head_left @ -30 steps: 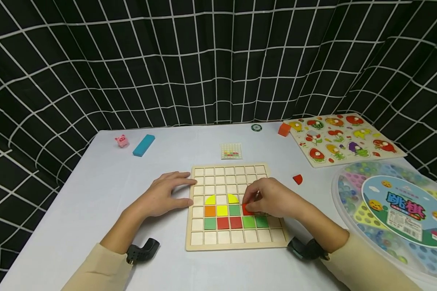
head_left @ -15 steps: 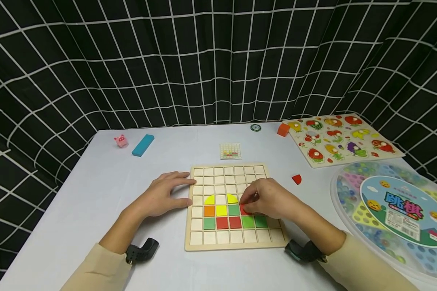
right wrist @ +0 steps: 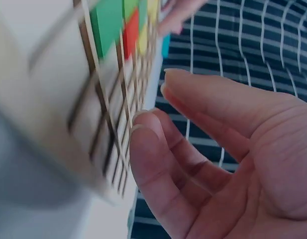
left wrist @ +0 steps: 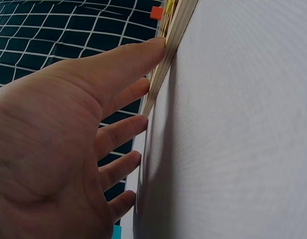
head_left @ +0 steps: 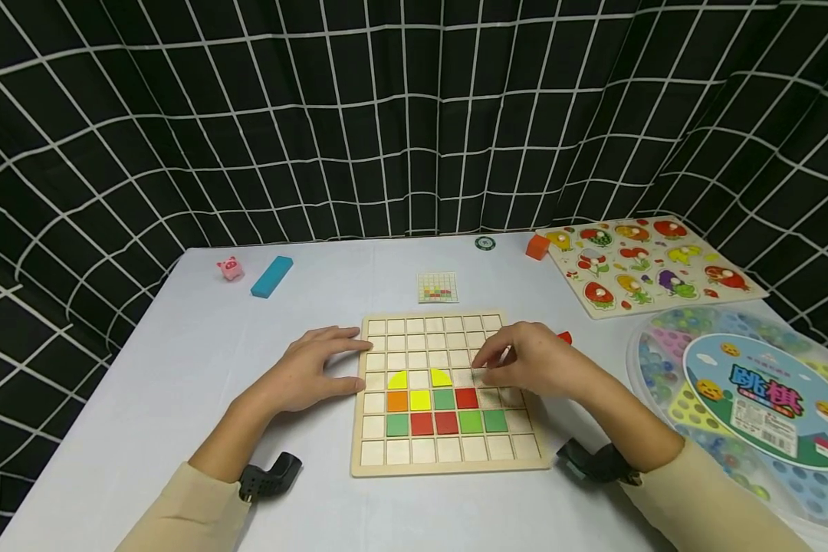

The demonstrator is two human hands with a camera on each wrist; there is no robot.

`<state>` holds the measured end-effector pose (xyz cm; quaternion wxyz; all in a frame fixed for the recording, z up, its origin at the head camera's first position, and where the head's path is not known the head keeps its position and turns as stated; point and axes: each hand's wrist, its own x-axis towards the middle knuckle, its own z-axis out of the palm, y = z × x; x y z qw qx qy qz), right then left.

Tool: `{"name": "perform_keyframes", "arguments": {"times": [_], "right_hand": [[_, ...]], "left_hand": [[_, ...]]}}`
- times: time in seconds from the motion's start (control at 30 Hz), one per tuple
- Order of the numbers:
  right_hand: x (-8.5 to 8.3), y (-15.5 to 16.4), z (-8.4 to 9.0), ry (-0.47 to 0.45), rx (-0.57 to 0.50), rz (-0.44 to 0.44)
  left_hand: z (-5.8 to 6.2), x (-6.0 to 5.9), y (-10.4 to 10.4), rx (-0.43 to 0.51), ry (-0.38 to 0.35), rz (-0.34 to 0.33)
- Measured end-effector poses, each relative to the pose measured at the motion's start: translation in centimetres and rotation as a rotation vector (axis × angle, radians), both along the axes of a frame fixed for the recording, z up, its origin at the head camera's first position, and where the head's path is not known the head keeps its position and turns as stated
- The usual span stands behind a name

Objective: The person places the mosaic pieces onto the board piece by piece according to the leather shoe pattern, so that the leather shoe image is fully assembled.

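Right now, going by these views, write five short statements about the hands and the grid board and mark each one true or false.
1. The left hand rests flat against the left edge of the wooden grid board. True.
2. The right hand pinches a red tile. False: it holds nothing; the red square tile lies in its cell.
3. Two yellow quarter-round pieces sit above the coloured squares. True.
4. The blue block lies on the board. False: it lies on the table, far left.
5. The board's top row is filled. False: those cells are bare.
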<state>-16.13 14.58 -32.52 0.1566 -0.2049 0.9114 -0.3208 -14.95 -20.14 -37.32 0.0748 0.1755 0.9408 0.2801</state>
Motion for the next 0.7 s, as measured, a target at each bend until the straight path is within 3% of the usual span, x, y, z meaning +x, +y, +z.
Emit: {"name": "perform_keyframes", "arguments": {"times": [0.17,0.4,0.7], "right_hand": [[-1.4,2.9,0.3,0.01,-0.005,-0.058],[-3.2,6.9,-0.1,0.059,0.111,-0.214],[-3.8,8.1,-1.3,0.032,0.269,-0.334]], "left_hand": [[0.0,0.1,0.1,-0.001,-0.005,0.003],[0.0,0.0,0.1,-0.004,-0.003,-0.001],[0.0,0.0,0.0,0.002,0.002,-0.009]]}}
